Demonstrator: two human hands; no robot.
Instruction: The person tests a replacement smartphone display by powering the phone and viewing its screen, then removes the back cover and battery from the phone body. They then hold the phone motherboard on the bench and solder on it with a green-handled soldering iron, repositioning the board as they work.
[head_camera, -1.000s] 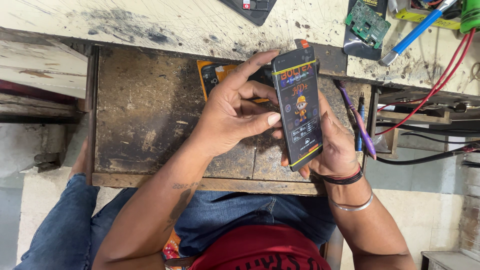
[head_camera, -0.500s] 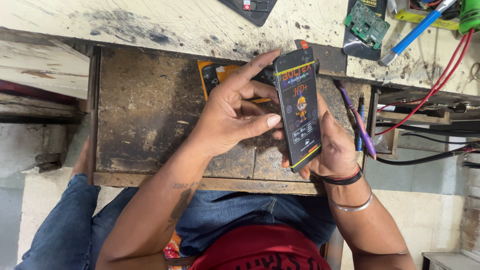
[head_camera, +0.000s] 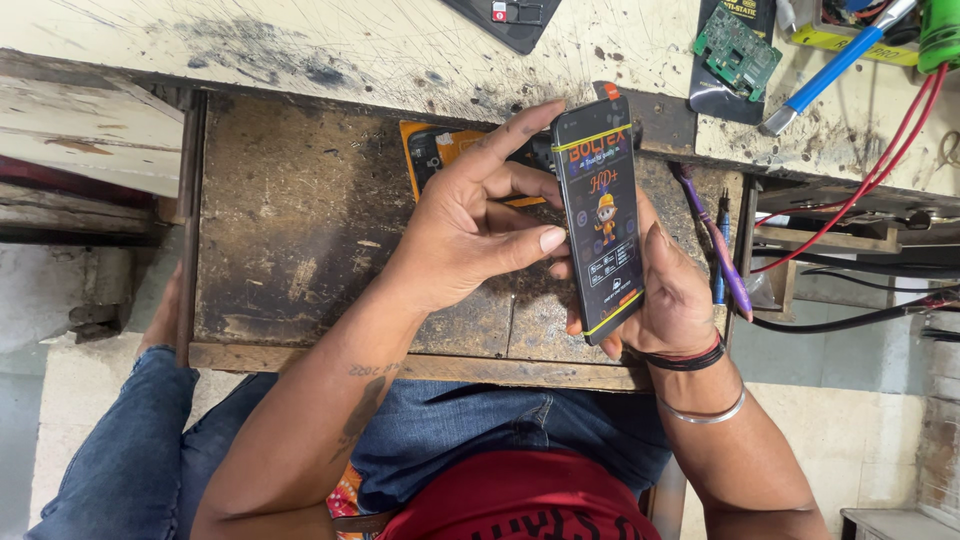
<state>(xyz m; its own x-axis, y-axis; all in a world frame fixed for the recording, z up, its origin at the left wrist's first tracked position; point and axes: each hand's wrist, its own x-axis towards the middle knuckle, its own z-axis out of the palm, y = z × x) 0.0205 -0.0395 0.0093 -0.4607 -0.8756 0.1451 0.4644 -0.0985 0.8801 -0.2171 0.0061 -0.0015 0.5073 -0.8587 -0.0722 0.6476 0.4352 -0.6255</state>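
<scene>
A person in jeans sits at an open wooden drawer (head_camera: 300, 230) set under a scratched, stained workbench (head_camera: 330, 50). An orange packet (head_camera: 440, 150) lies in the drawer, partly hidden behind the left hand (head_camera: 470, 230). That hand is spread against the left edge of a dark phone (head_camera: 600, 225), its thumb (head_camera: 530, 243) pressing the side and its forefinger reaching to the top corner. The right hand (head_camera: 675, 290) cups the phone from behind and below, thumb laid along the right edge; both hands grip it above the drawer. The phone's long axis runs near upright in the view, top end toward the workbench and leaning slightly left, its printed face turned up to the camera. Compared with half a second ago, the phone and both hands sit almost unchanged. Further right lie a purple pen (head_camera: 712, 240), a green circuit board (head_camera: 738, 50), a blue-handled tool (head_camera: 830, 65) and red wires (head_camera: 870, 150).
</scene>
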